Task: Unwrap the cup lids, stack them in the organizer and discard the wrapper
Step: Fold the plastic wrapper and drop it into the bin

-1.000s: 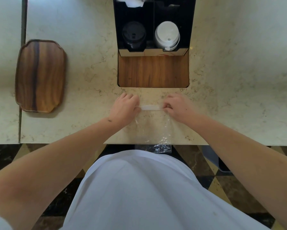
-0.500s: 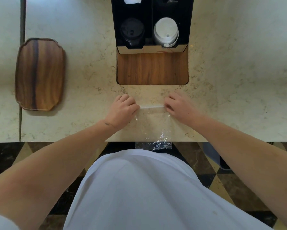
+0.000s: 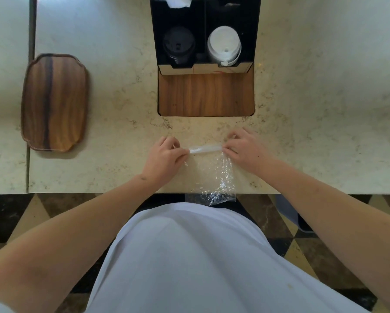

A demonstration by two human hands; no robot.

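A clear plastic wrapper (image 3: 214,175) lies flat on the marble counter (image 3: 313,143), its near end hanging over the counter's front edge. Its far edge is rolled into a thin white strip. My left hand (image 3: 164,158) pinches the strip's left end and my right hand (image 3: 246,150) pinches its right end. Behind them stands the black organizer (image 3: 153,41): a stack of black lids (image 3: 178,45) fills the left bay and a stack of white lids (image 3: 224,45) the right bay.
A wooden tray (image 3: 54,102) sits at the left on the counter. A wooden inset panel (image 3: 206,96) lies in front of the organizer. A dark bin (image 3: 304,222) shows on the tiled floor at my right, below the counter edge.
My hands have stayed on the rolled edge of the wrapper, drawing slightly further apart. The wrapper has barely shifted.
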